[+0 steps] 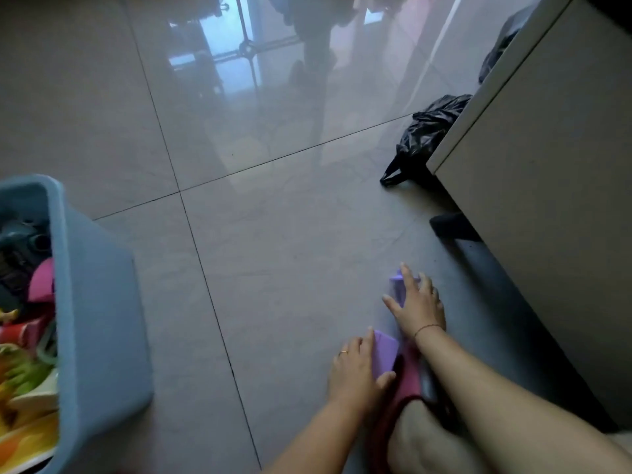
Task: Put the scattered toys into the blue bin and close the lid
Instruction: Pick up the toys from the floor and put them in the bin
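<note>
The left hand (359, 371) is gripping a purple block (384, 354), the right hand (419, 304) a purple toy (397, 285), both next needing carrying to the blue bin (102, 319).

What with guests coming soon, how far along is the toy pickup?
Done: the blue bin already holds a pile of colourful toys. In hand: the left hand grips the near purple piece and the right hand grips the far purple piece, both on the floor. Left: drop both in the bin and close its lid, which is not in view.
</note>
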{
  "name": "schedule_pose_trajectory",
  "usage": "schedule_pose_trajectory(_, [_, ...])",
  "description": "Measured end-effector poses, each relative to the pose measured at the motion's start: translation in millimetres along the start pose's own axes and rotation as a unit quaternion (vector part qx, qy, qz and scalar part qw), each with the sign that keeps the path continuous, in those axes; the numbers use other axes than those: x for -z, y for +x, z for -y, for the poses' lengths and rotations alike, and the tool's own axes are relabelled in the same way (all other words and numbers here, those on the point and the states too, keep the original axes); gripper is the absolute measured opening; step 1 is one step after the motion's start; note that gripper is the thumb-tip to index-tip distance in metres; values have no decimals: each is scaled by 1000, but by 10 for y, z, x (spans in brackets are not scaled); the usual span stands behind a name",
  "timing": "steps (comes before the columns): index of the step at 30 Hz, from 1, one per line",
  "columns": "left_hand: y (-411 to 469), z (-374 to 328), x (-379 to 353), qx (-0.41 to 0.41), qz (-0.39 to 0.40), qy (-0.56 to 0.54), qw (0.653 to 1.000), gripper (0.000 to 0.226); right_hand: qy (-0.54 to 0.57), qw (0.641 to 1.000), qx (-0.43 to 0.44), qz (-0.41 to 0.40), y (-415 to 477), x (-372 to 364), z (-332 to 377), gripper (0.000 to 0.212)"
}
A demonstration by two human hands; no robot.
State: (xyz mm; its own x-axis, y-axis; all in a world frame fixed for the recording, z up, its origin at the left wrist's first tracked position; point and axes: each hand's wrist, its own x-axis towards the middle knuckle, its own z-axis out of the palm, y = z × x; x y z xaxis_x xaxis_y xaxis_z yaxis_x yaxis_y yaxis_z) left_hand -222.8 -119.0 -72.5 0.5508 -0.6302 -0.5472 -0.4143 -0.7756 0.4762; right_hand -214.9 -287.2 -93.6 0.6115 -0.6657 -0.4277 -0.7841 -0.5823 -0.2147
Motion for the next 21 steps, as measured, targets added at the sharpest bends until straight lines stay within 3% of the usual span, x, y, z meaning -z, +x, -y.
schedule_pose_trajectory(2, [53,-9,-47,27,-19,-14,999,82,21,1000,12,2,27,-42,34,73])
schedule_pose_trajectory(4, [105,1,-85,57,30,-22,998,84,28,999,19,2,44,-64,64,72])
schedule_pose_trajectory(11, [199,-56,-24,102,53,-57,992,84,76,996,39,-27,33,-46,250,71])
schedule_pose_trajectory(13, [195,18,5,110,51,-5,993,68,112,992,44,-47,21,2,351,72])
schedule_pose_trajectory(15, [139,183,55,129,34,40,990,50,140,986,56,-72,6,65,462,72])
schedule_pose_trajectory(18, [5,485,291,159,-10,10,987,47,164,976,99,-103,-60,156,699,72])
schedule_pose_trajectory(21, [-151,666,844,147,-111,-47,982,46,188,964,154,-111,-208,235,1124,72])
